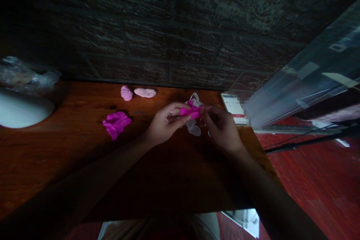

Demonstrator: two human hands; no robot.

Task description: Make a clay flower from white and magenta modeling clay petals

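Between both hands is a bright magenta piece of soft modelling clay [191,112], irregular in outline. My left hand [165,122], with a ring on one finger, pinches its left side. The fingers of my right hand [222,125] are closed on its right edge. Just behind and below the piece lies a crumpled, whitish translucent thing [193,129], partly hidden by the hands; it looks like thin plastic. Left of my hands, a ragged flattened magenta clay piece [116,123] rests on the wooden table [70,146]. Two pale pink clay lumps, one rounded [126,93] and one elongated [145,92], lie near the wall.
A phone [234,108] showing a timer lies at the table's right end. At the left stand a white rounded object [22,108] and crinkled clear plastic [30,77]. A dark brick-patterned wall [146,37] borders the back; a glass panel [303,67] rises at right.
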